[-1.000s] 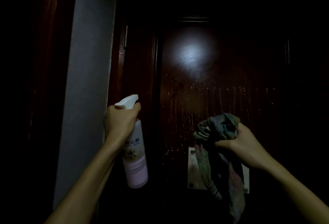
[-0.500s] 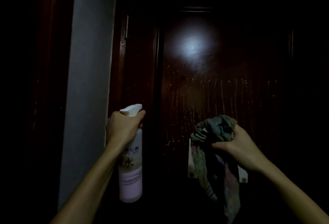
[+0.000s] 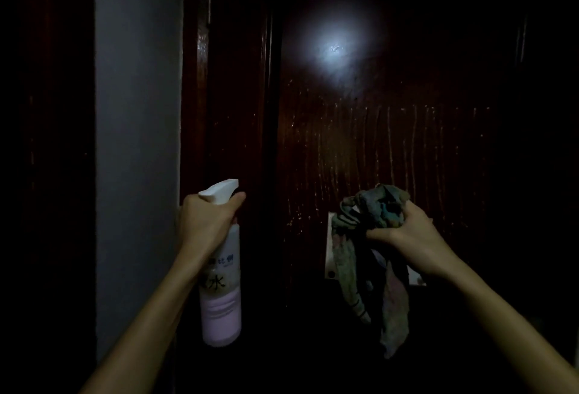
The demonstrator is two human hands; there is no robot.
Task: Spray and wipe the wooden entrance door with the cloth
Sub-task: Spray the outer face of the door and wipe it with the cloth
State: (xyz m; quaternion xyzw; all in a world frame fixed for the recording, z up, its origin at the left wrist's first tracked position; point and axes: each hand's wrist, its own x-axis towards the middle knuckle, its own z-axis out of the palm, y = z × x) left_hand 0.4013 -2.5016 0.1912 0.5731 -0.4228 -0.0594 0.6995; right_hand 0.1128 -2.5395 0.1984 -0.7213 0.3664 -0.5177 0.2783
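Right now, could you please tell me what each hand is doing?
Left hand: grips the spray bottle.
Right hand: grips the bunched cloth.

**Spray bottle and cloth raised before a wet door**

In dim light, a person's left hand (image 3: 205, 226) grips a white-and-pink spray bottle (image 3: 221, 293) upright, forefinger at the trigger. The right hand (image 3: 407, 238) clutches a bunched, faded cloth (image 3: 369, 237) whose ends hang down. Thin drip streaks run down the dark wooden door (image 3: 360, 143), beneath a bright glare spot (image 3: 333, 48). A pale grey wall strip (image 3: 138, 143) stands left.
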